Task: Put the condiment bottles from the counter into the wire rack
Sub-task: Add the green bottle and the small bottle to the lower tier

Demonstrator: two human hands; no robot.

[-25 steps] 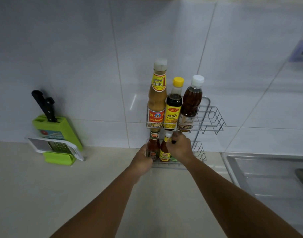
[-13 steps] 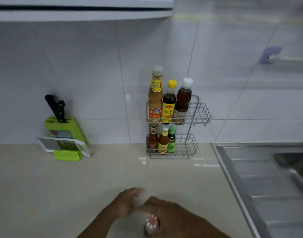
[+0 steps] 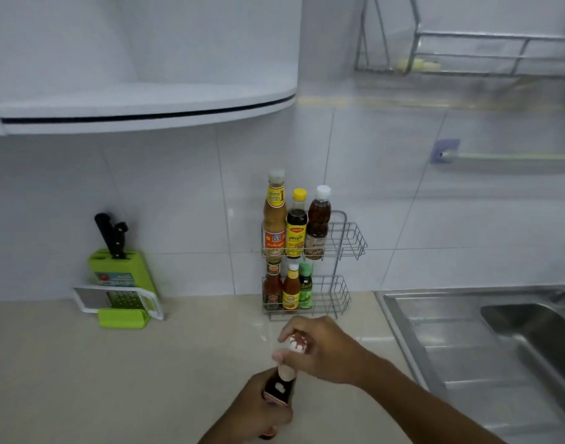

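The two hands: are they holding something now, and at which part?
Both hold one dark bottle. The left hand grips its body; the right hand grips the white cap.

There is 1 view, from a head-worn wide-angle camera. It faces forward and slightly down at a tiled wall (image 3: 165,200) across a beige counter (image 3: 82,363). The wire rack (image 3: 345,241) sits mid-frame, farther off. Both hands are close at the bottom edge. A sink (image 3: 466,341) lies right; frame edges look blurred, probably from lens distortion.
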